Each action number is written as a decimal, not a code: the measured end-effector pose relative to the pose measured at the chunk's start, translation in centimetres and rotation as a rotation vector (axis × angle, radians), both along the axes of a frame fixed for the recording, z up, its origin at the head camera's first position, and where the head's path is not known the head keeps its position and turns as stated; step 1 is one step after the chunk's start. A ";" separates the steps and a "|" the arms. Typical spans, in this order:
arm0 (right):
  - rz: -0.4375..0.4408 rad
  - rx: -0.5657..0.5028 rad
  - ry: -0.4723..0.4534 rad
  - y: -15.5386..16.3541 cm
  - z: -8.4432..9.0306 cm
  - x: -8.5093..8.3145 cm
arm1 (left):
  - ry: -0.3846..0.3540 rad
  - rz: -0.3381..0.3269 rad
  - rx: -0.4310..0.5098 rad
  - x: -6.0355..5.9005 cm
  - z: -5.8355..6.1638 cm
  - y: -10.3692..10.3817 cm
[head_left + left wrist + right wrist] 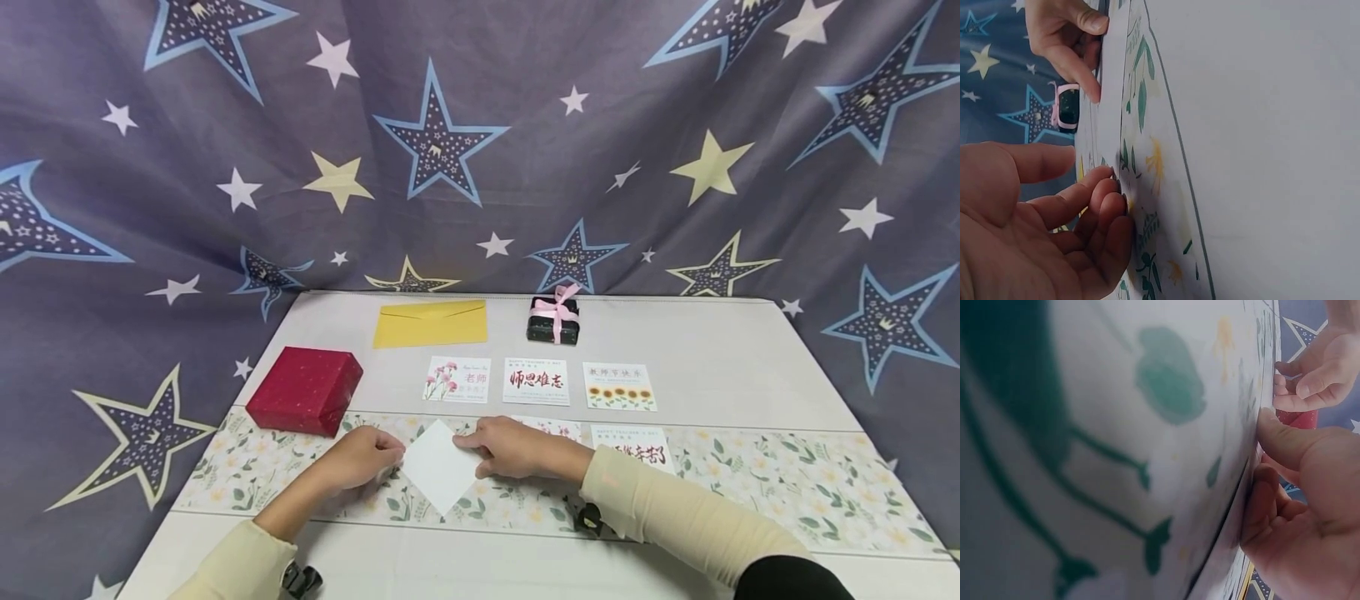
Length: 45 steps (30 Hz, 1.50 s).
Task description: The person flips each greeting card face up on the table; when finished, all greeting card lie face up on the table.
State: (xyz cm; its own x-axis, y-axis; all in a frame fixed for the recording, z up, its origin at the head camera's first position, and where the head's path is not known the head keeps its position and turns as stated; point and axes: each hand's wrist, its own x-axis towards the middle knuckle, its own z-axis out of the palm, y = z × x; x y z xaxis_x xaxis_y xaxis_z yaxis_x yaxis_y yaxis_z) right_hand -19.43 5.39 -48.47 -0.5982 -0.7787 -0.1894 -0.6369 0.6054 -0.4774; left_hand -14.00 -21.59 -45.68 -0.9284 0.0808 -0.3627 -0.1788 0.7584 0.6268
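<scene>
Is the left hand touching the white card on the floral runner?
Touching. In the head view, the left hand meets the left corner of the white card, fingertips on its edge.

A white card (440, 465) is lying on a floral strip (787, 487); a red gold-speckled box (305, 390), yellow envelope (431, 323) and pink-ribboned black box (554, 321) are showing against star-patterned purple cloth (525, 142).
</scene>
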 end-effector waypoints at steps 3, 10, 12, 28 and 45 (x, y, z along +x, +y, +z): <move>0.004 0.000 0.003 0.0 0.0 0.0 | -0.012 0.007 -0.006 -0.1 0.0 -0.1; 0.006 -0.014 -0.006 -0.1 0.1 -0.1 | -0.035 0.025 0.027 -0.3 0.1 0.0; 0.008 -0.017 -0.010 -0.1 0.0 -0.1 | -0.036 0.021 0.038 -0.3 0.0 0.0; 0.020 -0.068 -0.077 0.2 0.1 -0.6 | -0.033 -0.004 0.075 -0.9 -0.5 -0.3; -0.138 -0.345 -0.467 2.5 2.1 -1.6 | 0.047 0.053 0.311 -2.2 0.1 -1.3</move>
